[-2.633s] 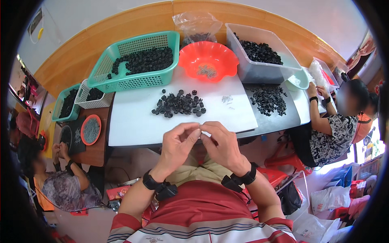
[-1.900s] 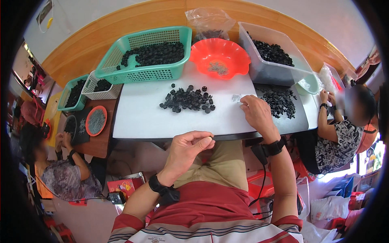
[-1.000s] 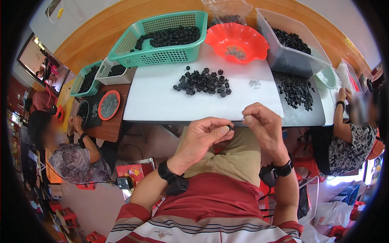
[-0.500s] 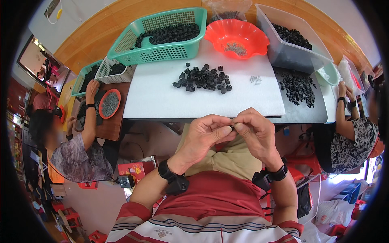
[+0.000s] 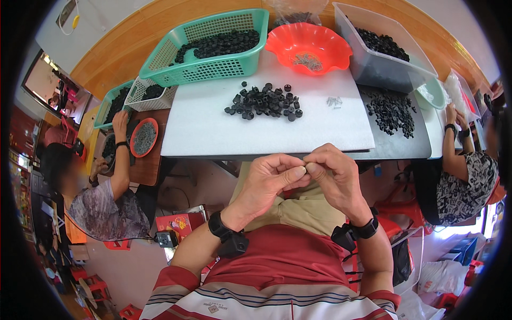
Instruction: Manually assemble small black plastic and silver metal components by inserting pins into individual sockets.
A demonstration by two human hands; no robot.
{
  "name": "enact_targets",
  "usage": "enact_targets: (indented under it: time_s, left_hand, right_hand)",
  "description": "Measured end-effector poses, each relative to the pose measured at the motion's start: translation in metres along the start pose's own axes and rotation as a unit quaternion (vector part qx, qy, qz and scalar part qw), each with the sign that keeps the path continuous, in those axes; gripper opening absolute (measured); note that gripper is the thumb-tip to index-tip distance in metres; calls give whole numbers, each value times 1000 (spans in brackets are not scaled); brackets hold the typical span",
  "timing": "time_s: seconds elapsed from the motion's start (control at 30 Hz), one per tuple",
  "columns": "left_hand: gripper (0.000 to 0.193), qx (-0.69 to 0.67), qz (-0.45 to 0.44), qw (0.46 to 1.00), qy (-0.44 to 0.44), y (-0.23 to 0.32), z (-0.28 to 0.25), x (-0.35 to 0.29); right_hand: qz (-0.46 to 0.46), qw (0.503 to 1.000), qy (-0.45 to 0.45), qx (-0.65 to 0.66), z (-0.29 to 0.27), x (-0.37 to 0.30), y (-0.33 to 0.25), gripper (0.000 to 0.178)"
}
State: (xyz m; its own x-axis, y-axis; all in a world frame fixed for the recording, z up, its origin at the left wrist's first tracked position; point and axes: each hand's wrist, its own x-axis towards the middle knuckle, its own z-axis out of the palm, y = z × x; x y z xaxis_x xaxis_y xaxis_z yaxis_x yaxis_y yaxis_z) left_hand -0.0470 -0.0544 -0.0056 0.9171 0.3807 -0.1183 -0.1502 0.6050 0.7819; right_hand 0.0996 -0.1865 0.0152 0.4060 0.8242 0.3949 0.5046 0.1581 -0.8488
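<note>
My left hand (image 5: 272,178) and my right hand (image 5: 335,173) meet fingertip to fingertip just in front of the table's near edge. Thumb and forefinger are pinched on each, and the fingers cover nearly all of the small piece between them. A black part showed there a moment ago. Beyond my hands, a pile of small black plastic knob-like parts (image 5: 264,101) lies on a white foam sheet (image 5: 202,130). To its right is a little group of silvery screws or pins (image 5: 334,102).
At the back stand a green basket of black parts (image 5: 213,72), a red scalloped bowl (image 5: 338,50) and a clear bin (image 5: 384,72). Small black pieces (image 5: 392,114) lie on a dark board to the right. Co-workers sit left (image 5: 106,202) and right (image 5: 464,176).
My fingertips have closed together, and the black part that showed between them is now hidden. At the left, the co-worker's raised hand has moved slightly down.
</note>
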Motion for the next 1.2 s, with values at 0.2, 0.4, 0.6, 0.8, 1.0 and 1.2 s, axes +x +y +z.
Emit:
enact_targets:
  time_s: [0.2, 0.4, 0.6, 0.8, 1.0, 1.2]
  left_hand:
    - [12, -20, -11, 1000, -3, -4, 0, -2]
    - [10, -62, -42, 997, 16, 1, 7, -2]
    - [12, -83, -72, 994, 12, 4, 12, -1]
    - [12, -102, -85, 991, 12, 2, 13, 1]
    - [14, -105, -87, 991, 16, 0, 14, 2]
    - [15, -112, -84, 990, 34, 1, 20, 3]
  right_hand:
    - [-6, 1000, -20, 5, -4, -6, 4, 17]
    - [5, 997, -43, 66, -10, -12, 5, 30]
    - [-4, 997, -44, 63, -10, -13, 4, 38]
    - [-7, 998, -31, 49, -9, -13, 4, 38]
    - [-13, 999, -19, 39, -6, -13, 8, 37]
    - [-21, 1000, 1, 13, -3, -12, 9, 33]
